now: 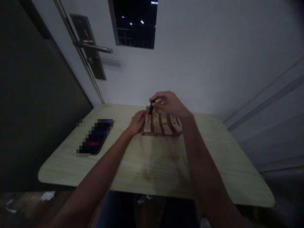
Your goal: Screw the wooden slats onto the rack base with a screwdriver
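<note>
A small wooden assembly of several pale slats on a dark base lies at the far middle of a light wood table. My left hand rests against its left edge, fingers curled on the leftmost slat. My right hand hovers over the slats and pinches a small black screwdriver upright, its tip down on the leftmost slat.
A dark flat phone-like object lies on the table's left part. Behind the table is a white door with a metal lever handle and a small dark window. Rounded table edges face me; floor with scraps shows at lower left.
</note>
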`<action>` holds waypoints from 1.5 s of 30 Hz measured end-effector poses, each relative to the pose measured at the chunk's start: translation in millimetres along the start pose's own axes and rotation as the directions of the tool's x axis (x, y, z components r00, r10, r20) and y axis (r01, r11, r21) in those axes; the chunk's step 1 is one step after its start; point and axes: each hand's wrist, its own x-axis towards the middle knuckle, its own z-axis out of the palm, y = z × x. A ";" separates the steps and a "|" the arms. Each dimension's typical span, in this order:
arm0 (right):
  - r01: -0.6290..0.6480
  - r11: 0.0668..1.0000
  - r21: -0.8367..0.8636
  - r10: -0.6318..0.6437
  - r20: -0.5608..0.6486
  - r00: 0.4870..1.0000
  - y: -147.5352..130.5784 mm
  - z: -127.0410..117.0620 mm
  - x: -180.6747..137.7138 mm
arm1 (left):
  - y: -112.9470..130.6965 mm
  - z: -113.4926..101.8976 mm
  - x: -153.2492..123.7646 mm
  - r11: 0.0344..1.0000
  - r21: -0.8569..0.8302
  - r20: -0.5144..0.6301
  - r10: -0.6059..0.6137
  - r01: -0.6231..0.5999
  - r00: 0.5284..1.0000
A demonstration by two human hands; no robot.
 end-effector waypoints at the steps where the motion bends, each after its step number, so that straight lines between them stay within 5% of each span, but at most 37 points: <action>1: -0.001 1.000 -0.007 0.001 0.002 1.000 0.7 -0.2 -0.3 | -0.6 0.2 -0.1 1.000 -0.011 -0.004 0.001 -0.001 1.000; 17: 0.008 0.991 -0.136 -0.024 -0.112 0.993 -5.8 14.7 2.2 | -0.7 1.5 -2.4 1.000 0.015 -0.005 -0.001 0.001 1.000; 27: 0.026 0.997 -0.066 -0.027 -0.010 1.000 -16.0 6.9 -1.4 | 6.5 0.0 -2.0 0.999 0.035 -0.005 -0.005 0.005 1.000; 35: -0.013 0.993 -0.119 -0.001 -0.122 0.992 -7.2 14.2 0.4 | 3.2 1.3 -1.8 0.998 0.060 -0.006 0.033 -0.032 0.999; 45: 0.018 0.998 -0.053 -0.015 0.050 0.999 -11.9 9.1 -2.0 | -1.8 4.4 -1.6 0.998 0.064 -0.015 -0.004 0.005 1.000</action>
